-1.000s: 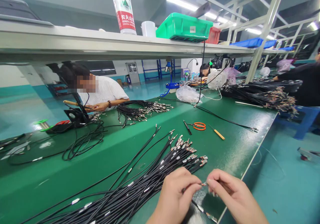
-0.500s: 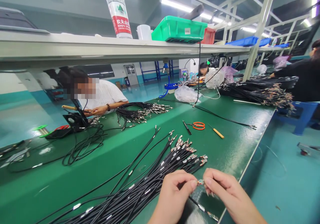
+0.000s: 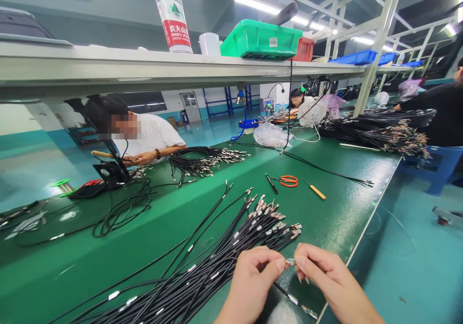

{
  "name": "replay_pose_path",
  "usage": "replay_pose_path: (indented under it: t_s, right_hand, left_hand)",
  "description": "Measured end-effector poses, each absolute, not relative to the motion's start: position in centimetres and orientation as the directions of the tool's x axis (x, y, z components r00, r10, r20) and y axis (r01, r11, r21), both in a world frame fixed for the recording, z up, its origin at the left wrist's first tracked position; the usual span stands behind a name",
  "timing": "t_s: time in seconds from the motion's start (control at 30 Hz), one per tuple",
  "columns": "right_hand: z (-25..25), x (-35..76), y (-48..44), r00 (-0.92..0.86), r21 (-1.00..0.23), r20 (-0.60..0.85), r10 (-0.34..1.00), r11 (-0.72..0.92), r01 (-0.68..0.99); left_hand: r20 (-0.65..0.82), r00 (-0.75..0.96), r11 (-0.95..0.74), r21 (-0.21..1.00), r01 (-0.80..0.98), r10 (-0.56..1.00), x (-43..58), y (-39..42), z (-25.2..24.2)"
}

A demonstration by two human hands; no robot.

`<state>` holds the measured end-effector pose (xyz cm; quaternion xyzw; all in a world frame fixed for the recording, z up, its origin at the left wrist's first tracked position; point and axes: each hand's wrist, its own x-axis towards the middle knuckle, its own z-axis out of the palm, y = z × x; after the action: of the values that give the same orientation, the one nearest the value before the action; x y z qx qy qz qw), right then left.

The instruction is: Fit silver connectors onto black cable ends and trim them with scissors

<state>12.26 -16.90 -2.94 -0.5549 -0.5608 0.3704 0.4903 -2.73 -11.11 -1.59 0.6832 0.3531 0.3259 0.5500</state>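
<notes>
Near the front edge of the green bench, my left hand (image 3: 255,276) pinches the end of a cable (image 3: 290,262) between thumb and forefinger. Small coloured wires show in the gap between my hands. On the other side of that gap, my right hand (image 3: 321,273) is closed with its fingertips on the same wires. Below my hands another black cable (image 3: 294,301) lies with a white label and a bare wire end. A large bundle of black cables (image 3: 217,261) with white tags and stripped ends spreads out to the left, next to my left hand.
Scissors with orange handles (image 3: 289,181), a black pen-like tool (image 3: 271,183) and a yellow-handled pick (image 3: 318,192) lie further back. A co-worker (image 3: 152,136) sits across the bench by a coiled cable bundle (image 3: 195,162). Overhead runs a shelf (image 3: 144,68) with a green bin (image 3: 260,42).
Both hands keep nearly the same pinch on the wires. The camera view has shifted slightly; no object has visibly been moved.
</notes>
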Motion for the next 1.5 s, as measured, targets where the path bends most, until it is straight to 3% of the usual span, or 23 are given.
replay_pose_path:
  t_s: [0.8, 1.1, 1.5]
  right_hand:
    - [-4.4, 12.4, -16.4, 0.156, -0.977, 0.077, 0.985, 0.044, 0.208]
    - [-5.6, 11.7, -14.7, 0.216, -0.982, 0.104, 0.971, 0.066, 0.176]
    - [-6.4, 11.7, -13.9, 0.158, -0.992, 0.099, 0.982, 0.109, -0.058]
  left_hand:
    - [0.028, 0.498, -0.13, 0.977, 0.17, 0.867, -2.3, -11.7, -1.5]
    - [-0.085, 0.493, 0.104, 0.994, -0.012, 0.866, -1.8, -11.1, -2.4]
    - [-0.094, 0.477, 0.15, 0.985, -0.081, 0.874, -2.1, -10.6, -3.5]
